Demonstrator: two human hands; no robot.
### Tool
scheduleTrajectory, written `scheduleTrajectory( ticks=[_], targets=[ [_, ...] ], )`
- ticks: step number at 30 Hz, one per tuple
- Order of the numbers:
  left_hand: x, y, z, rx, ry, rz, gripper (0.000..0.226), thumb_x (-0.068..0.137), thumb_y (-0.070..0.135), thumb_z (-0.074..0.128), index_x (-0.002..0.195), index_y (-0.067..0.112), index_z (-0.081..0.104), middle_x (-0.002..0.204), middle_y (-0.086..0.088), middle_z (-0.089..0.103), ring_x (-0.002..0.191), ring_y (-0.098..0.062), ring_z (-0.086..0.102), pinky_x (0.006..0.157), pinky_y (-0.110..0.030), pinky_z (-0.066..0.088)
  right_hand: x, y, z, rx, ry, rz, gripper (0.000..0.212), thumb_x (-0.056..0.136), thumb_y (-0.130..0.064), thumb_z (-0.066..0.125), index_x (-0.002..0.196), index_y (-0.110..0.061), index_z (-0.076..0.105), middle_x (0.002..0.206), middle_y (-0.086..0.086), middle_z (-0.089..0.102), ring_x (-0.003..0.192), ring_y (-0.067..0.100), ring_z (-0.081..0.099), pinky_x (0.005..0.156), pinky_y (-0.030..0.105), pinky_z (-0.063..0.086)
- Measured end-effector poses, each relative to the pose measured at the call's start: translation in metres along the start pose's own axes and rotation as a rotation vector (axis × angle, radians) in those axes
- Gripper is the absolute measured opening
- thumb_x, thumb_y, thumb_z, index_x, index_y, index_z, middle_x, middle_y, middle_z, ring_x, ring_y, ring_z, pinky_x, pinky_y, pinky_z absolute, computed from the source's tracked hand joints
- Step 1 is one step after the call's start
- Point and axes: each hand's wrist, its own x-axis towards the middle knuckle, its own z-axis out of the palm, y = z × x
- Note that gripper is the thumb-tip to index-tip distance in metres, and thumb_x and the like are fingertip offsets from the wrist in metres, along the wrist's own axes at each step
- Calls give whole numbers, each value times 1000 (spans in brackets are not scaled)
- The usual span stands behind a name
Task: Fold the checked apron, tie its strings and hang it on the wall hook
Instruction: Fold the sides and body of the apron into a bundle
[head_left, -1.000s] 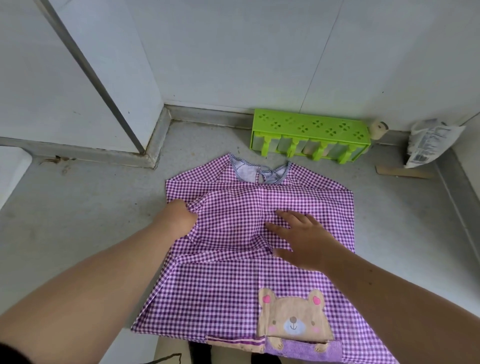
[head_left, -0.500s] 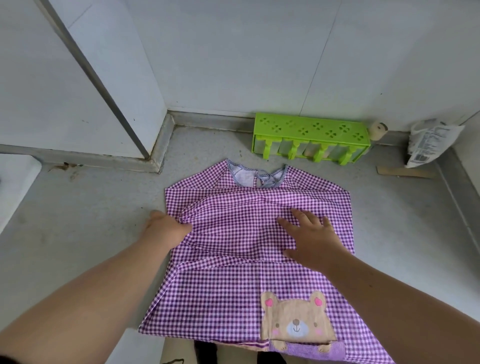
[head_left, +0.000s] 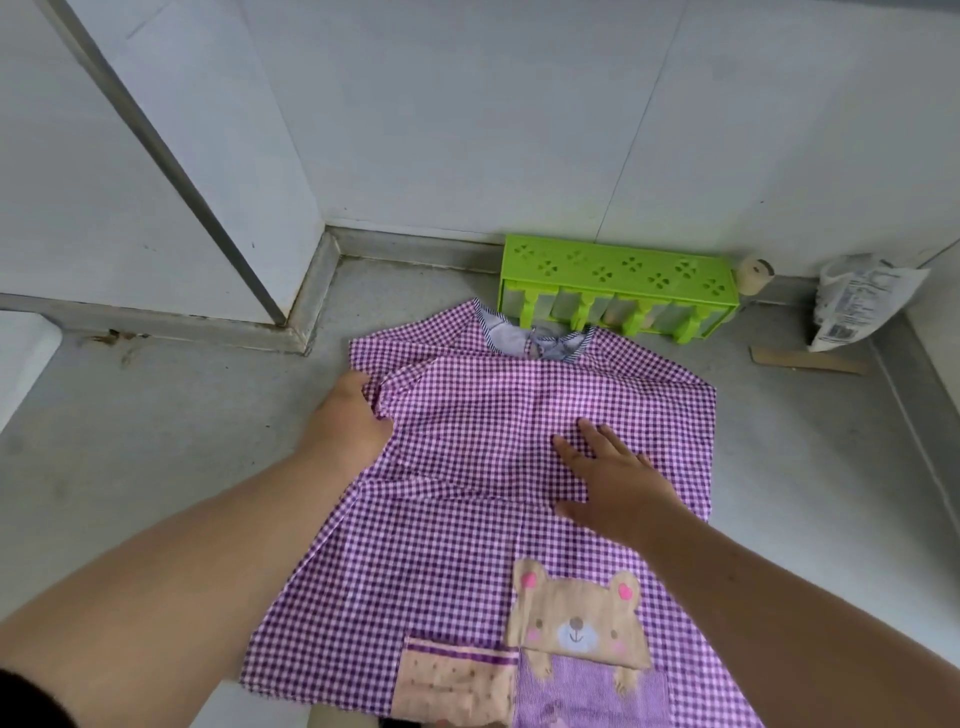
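The purple-and-white checked apron (head_left: 498, 415) lies flat on the grey counter (head_left: 156, 441), neck opening toward the wall, with a bear patch and pockets at its near end. Both sleeves are folded in over the body. My left hand (head_left: 348, 421) grips a bunch of cloth at the apron's left edge. Palm down, my right hand (head_left: 608, 478) rests flat on the middle of the cloth with its fingers spread. The strings and any wall hook are out of sight.
A green plastic rack (head_left: 618, 286) stands against the back wall just beyond the apron's neck. A small beige roll (head_left: 753, 273), a white packet (head_left: 862, 301) and a cardboard strip (head_left: 805, 359) sit at the back right. A white wall corner (head_left: 260, 208) juts in at left.
My left hand has slid from on the cloth out to the apron's left edge, smoothing the folded sleeve. The right hand stays pressed on the middle. The camera has shifted slightly.
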Motion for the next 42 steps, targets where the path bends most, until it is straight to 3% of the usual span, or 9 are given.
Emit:
scheduleTrajectory(
  ticks=[4, 9, 15, 19, 24, 33, 37, 39, 42],
  targets=[
    [-5, -22, 3, 127, -85, -57, 80, 66, 65, 68, 134, 27, 49, 130, -4, 61, 113, -30, 64, 98, -54, 56, 19, 10, -13, -7, -12, 14, 98, 90, -72, 57, 162, -46, -5, 171, -7, -20, 159, 21, -12, 124, 59, 15],
    [-22, -72, 21, 308, -196, -225, 124, 45, 103, 60, 138, 21, 52, 141, -8, 56, 126, -34, 60, 104, -53, 54, 28, 13, -19, -21, -6, 5, 103, 87, -73, 60, 162, -45, -5, 172, -5, -19, 159, 23, -11, 124, 61, 18],
    [-91, -53, 14, 474, -241, -300, 113, 77, 81, 67, 157, 11, 29, 158, -14, 41, 141, -33, 50, 114, -48, 46, 5, -20, -15, -219, 11, 46, 91, 99, -58, 49, 164, -29, -7, 172, 9, -11, 159, 34, -3, 123, 66, 12],
    [-96, -56, 16, 444, -214, -321, 108, 75, 82, 68, 151, 12, 36, 151, -12, 48, 134, -33, 56, 109, -49, 50, -46, -70, 15, -202, 102, -195, 85, 101, -36, 52, 164, -27, -5, 172, 11, -5, 159, 33, 1, 127, 54, 8],
    [-99, -63, 16, 404, -213, -280, 107, 74, 83, 67, 150, 13, 40, 149, -12, 54, 130, -34, 60, 106, -50, 52, -93, -111, 72, -243, -101, -240, 99, 95, -65, 54, 162, -32, -12, 169, 9, -26, 157, 40, -12, 124, 61, 11],
    [-134, -118, -1, 437, -489, -98, 109, 64, 83, 72, 154, 24, 49, 150, -7, 59, 130, -31, 62, 108, -46, 52, -95, -122, 66, -211, -106, -144, 116, 85, -62, 72, 162, -38, -10, 169, -2, -27, 158, 32, -11, 116, 60, 38],
    [-155, -139, -14, 446, -559, -20, 52, 78, 55, 75, 118, 23, 71, 120, -3, 73, 106, -24, 71, 95, -40, 59, -97, -125, 69, -179, -101, -120, 116, 84, -61, 74, 162, -40, -9, 169, -5, -27, 159, 29, -12, 115, 57, 40],
    [-162, -150, -17, 350, -543, 11, 36, 80, 49, 66, 102, 21, 70, 106, 0, 74, 96, -21, 71, 88, -39, 60, -99, -125, 68, -168, -83, -122, 114, 84, -62, 73, 162, -41, -8, 170, -5, -24, 159, 28, -11, 118, 56, 37],
    [-169, -159, -19, 31, -518, -67, 39, 95, 44, 57, 127, 24, 63, 125, 2, 69, 109, -21, 67, 98, -41, 57, -106, -126, 73, -80, -20, -71, 104, 88, -65, 65, 164, -38, -1, 173, -3, -13, 160, 28, -5, 122, 57, 27]
  ],
)
